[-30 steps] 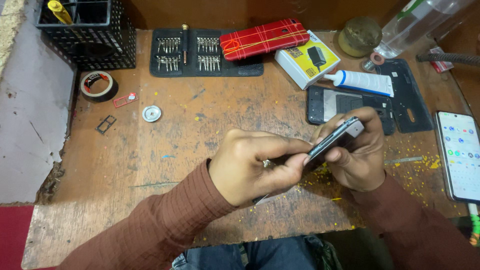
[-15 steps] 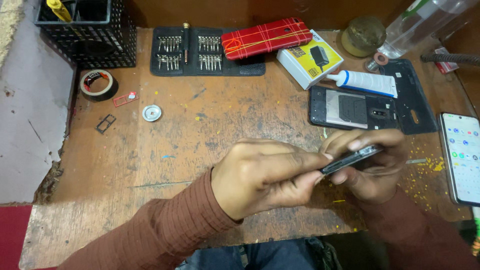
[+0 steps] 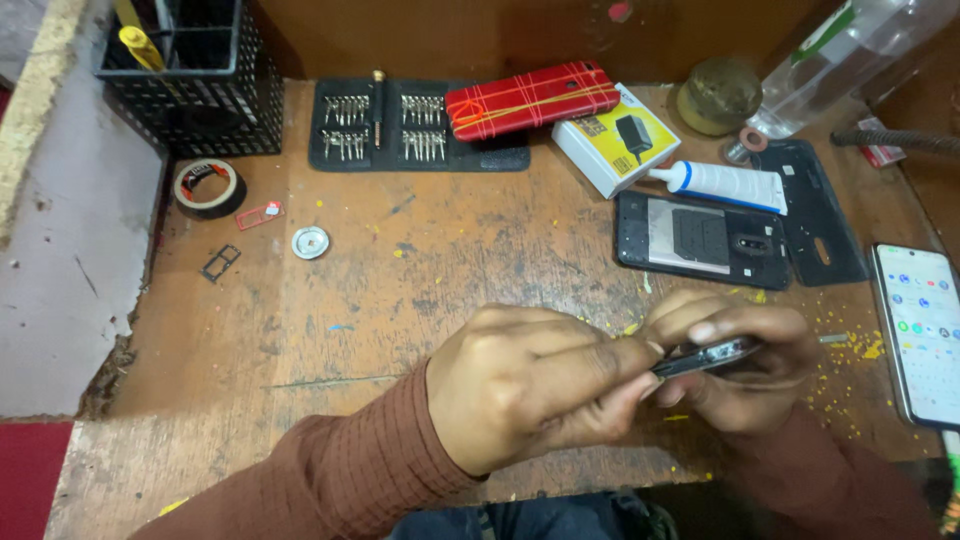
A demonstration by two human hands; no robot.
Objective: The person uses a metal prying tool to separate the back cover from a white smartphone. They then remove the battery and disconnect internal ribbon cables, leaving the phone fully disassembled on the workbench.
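Note:
Both of my hands meet low over the wooden bench (image 3: 440, 270). My right hand (image 3: 745, 375) cradles a thin dark phone (image 3: 705, 357), held nearly flat and seen edge-on. My left hand (image 3: 530, 390) is closed, and its thumb and fingertips pinch the phone's left end. Whether a small tool sits between those fingers is hidden. Just beyond the hands, an opened black phone body (image 3: 700, 238) lies face down on the bench, its inner plate exposed.
A black back cover (image 3: 815, 205), white glue tube (image 3: 725, 185) and yellow-white box (image 3: 615, 135) lie behind. A lit phone (image 3: 925, 330) rests at right. A screwdriver bit set (image 3: 380, 125), red banded case (image 3: 530, 98), black basket (image 3: 195, 80), tape roll (image 3: 208, 187) and metal disc (image 3: 310, 242) sit further left.
Both hands have dropped toward me and shifted right with the dark phone, which tilted from slanted to nearly flat. The opened phone body on the bench came into full view.

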